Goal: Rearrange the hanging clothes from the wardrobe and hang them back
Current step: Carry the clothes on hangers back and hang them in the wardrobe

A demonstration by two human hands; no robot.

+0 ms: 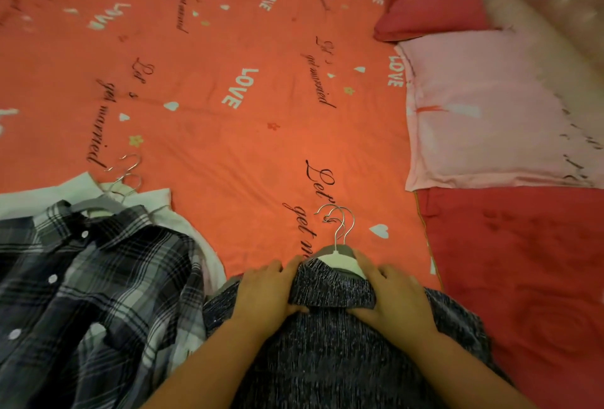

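Two pinches at the collar of the speckled shirt, left hand and right hand either side. Lies flat on the bed, over stacked hangers. Likely light and limp; best lifted by the hanger necks.

orange printed bedspread, pink pillow, red pillow
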